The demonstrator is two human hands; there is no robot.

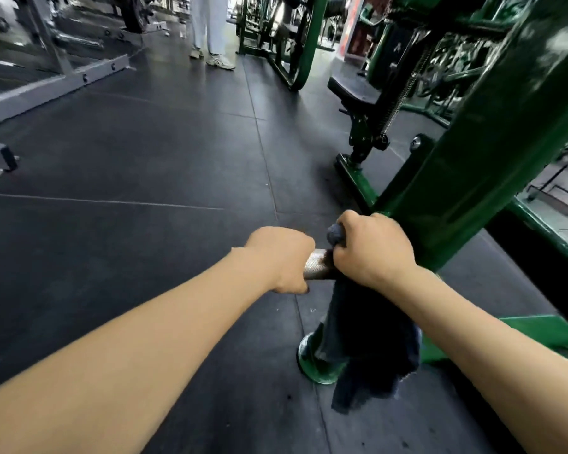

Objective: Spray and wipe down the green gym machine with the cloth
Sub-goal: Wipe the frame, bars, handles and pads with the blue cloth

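Note:
The green gym machine (479, 152) rises at the right, its thick slanted beam running down to a round green foot on the floor. A knurled metal handle bar (316, 264) sticks out from it at the centre. My left hand (281, 257) grips the bar's free end. Just to the right, my right hand (373, 245) grips a dark blue cloth (371, 348) wrapped round the same bar. Most of the cloth hangs down below my wrist, covering part of the foot. No spray bottle is in view.
Black rubber floor tiles (138, 165) spread left and ahead. A person in white trousers (210, 27) stands at the far end. A grey rack base (46, 90) lies at the left, more green machines (295, 44) behind, and a black padded seat (358, 90) at the right.

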